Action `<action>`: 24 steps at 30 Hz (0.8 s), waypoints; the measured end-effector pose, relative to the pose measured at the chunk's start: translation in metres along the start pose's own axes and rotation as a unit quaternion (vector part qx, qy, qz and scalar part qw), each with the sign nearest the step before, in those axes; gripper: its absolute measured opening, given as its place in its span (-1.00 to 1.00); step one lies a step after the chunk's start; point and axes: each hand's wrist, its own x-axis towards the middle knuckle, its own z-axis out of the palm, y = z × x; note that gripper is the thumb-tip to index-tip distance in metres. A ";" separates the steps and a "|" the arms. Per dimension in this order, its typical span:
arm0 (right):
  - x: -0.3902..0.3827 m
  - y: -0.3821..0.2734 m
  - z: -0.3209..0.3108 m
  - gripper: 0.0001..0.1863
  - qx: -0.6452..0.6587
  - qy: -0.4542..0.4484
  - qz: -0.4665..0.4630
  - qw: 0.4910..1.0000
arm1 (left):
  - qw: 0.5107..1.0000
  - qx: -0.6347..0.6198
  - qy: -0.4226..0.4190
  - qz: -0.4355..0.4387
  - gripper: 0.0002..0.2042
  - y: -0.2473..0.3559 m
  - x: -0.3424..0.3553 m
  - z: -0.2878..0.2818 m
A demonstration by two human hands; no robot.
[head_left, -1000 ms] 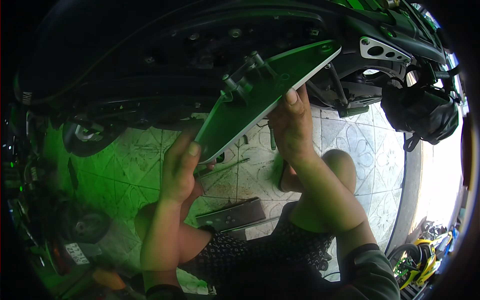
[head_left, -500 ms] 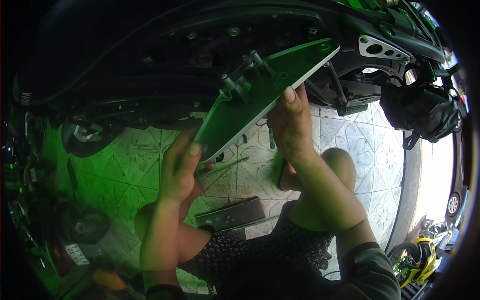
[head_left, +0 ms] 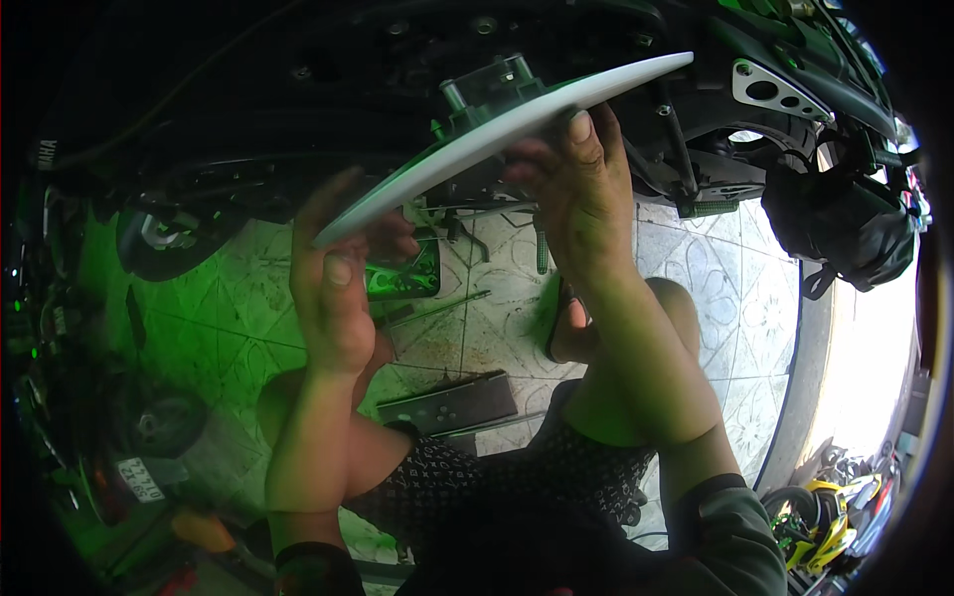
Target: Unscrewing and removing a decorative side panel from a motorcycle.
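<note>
Between my hands is a long, tapering white motorcycle side panel [head_left: 517, 124], tilted so its pale outer edge faces me. A bracket with metal posts [head_left: 482, 87] stands up from its far side. My left hand [head_left: 338, 298] is closed round the panel's lower left tip, thumb on the near side. My right hand [head_left: 596, 189] holds the panel's edge right of the middle, thumb up and fingers curled beneath. Just beyond the panel is the dark side of a motorcycle [head_left: 328, 99], with exposed bolts and mounts.
On the tiled floor [head_left: 497, 338] lie a dark flat box [head_left: 452, 400], a thin rod [head_left: 447, 308] and a dark tray [head_left: 422, 273]. A perforated metal bracket [head_left: 775, 91] and a black bag [head_left: 840, 223] are at the right. Another motorcycle [head_left: 149, 437] stands at left.
Both hands have tipped the panel, turning its inner face from view and showing its white outer edge. The panel's left end has moved up and left, nearer the motorcycle.
</note>
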 end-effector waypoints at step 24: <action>-0.006 0.019 -0.022 -0.31 0.045 -0.054 0.000 0.998 | 0.994 0.101 -0.026 -0.019 -0.36 0.001 -0.013 -0.015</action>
